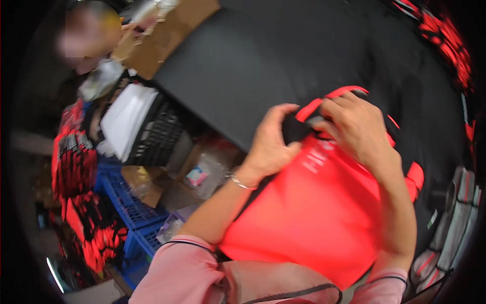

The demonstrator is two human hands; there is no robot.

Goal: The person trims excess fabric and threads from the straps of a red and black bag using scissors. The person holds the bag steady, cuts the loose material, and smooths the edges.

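A bright red fabric article (303, 212) with black parts and white lettering lies before me, its lower end close to my body. My left hand (271, 142) curves around a black part at its upper left, thumb and fingers on either side. At the upper edge, the bent fingers of my right hand (353, 121) pinch the fabric beside a red-edged strap (343, 90). What lies under my right fingers is partly hidden. To the right of my right forearm a folded red piece (414, 178) sticks out.
The black table (243, 72) stretches ahead. To the left stand blue plastic crates (131, 209), a cardboard box (193, 159), white sheets (129, 117) and stacked red-and-black goods (74, 163). Grey strapped bundles (452, 224) lie at right. Another person (89, 38) is at the far left.
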